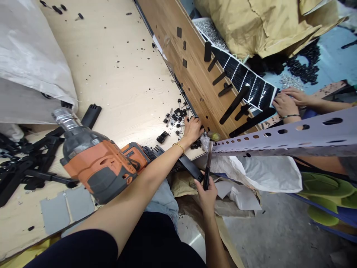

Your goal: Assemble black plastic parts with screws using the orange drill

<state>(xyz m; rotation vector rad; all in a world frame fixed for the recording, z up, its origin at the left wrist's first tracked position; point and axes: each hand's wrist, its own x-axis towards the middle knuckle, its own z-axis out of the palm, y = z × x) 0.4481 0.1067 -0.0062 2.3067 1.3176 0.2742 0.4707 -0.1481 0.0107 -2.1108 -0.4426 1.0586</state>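
Observation:
My right hand point(206, 191) is wrapped around the black handle of a hammer point(208, 163), which stands roughly upright with a yellowish head point(213, 136) at the top. Close to its thumb ends a long black plastic bar point(191, 167) that passes under my left forearm. My left hand point(193, 129) rests at the table edge with its fingers bent downward, beside a pile of small black knobs, screws and springs point(175, 117). Whatever its fingertips hold is hidden. A black clip-like part point(162, 137) lies left of that hand.
An orange and grey power drill point(102, 163) lies left of my forearm, near black plastic parts point(33, 160). A wooden board point(192, 70) carries several black strips. A perforated metal rail point(284, 134) extends right. Another person's hands point(287, 102) are at the far right table.

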